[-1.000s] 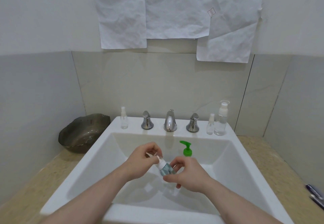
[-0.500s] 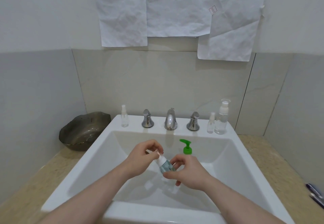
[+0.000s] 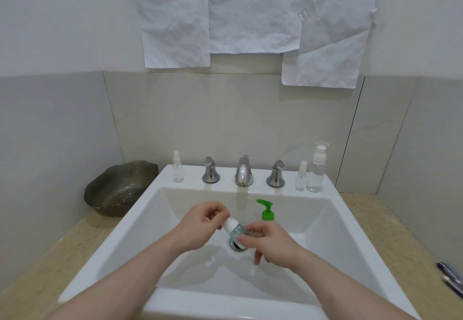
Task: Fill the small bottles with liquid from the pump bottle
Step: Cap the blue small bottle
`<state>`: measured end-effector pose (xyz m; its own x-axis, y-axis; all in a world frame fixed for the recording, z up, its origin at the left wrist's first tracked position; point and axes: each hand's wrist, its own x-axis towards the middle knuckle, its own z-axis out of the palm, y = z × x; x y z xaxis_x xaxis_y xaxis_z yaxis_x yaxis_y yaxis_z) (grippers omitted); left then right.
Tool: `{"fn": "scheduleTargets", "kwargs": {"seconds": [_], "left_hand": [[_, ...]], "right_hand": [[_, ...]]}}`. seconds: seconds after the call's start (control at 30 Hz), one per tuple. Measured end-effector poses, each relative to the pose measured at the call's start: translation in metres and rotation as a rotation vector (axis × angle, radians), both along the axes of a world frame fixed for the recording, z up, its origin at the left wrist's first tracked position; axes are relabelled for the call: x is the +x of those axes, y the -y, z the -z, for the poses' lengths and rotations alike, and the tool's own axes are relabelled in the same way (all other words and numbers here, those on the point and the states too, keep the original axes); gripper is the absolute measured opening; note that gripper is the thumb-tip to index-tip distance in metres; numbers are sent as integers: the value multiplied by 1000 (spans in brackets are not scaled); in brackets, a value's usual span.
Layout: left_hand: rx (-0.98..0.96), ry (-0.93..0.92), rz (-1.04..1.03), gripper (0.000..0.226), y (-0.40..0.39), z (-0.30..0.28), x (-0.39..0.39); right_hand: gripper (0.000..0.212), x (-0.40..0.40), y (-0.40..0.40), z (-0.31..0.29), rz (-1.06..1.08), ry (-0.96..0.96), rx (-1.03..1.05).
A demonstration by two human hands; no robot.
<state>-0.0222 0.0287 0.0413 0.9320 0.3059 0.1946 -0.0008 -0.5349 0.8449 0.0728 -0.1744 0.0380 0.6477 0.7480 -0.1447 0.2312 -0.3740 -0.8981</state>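
Over the middle of the white sink (image 3: 333,222), both hands hold one small clear bottle (image 3: 237,232), tilted to the upper left. My left hand (image 3: 200,225) pinches its white spray cap (image 3: 229,224). My right hand (image 3: 269,240) pinches the bottle's body with thumb and fingers. The pump bottle's green pump head (image 3: 266,209) stands in the basin just behind my right hand; its body is hidden. On the back ledge stand a small spray bottle (image 3: 178,167) at the left, and another small spray bottle (image 3: 301,176) beside a taller clear bottle (image 3: 316,168) at the right.
A chrome tap (image 3: 243,171) with two handles stands at the back of the sink. The drain (image 3: 238,244) lies under the held bottle. A dark metal bowl (image 3: 120,188) rests on the beige counter at the left. Pens (image 3: 451,279) lie at the right edge.
Both hands stay over the basin on the same small bottle; my left hand's fingers have shifted slightly on the white cap. The camera has tilted a little upward.
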Motion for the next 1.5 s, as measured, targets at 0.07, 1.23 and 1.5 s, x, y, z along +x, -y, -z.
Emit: {"fn": "scheduleTargets", "kwargs": {"seconds": [0.07,1.23,1.5], "left_hand": [[-33,11,25,13,0,0,-2],[-44,130,58,14,9,2,-4],[-179,256,-240,13,-5,-1,0]], "right_hand": [[23,3,1,1,2,-45,26],[46,2,-4,-3,93,-538,131],[46,-9,-6,-13,77,-298,85]]}}
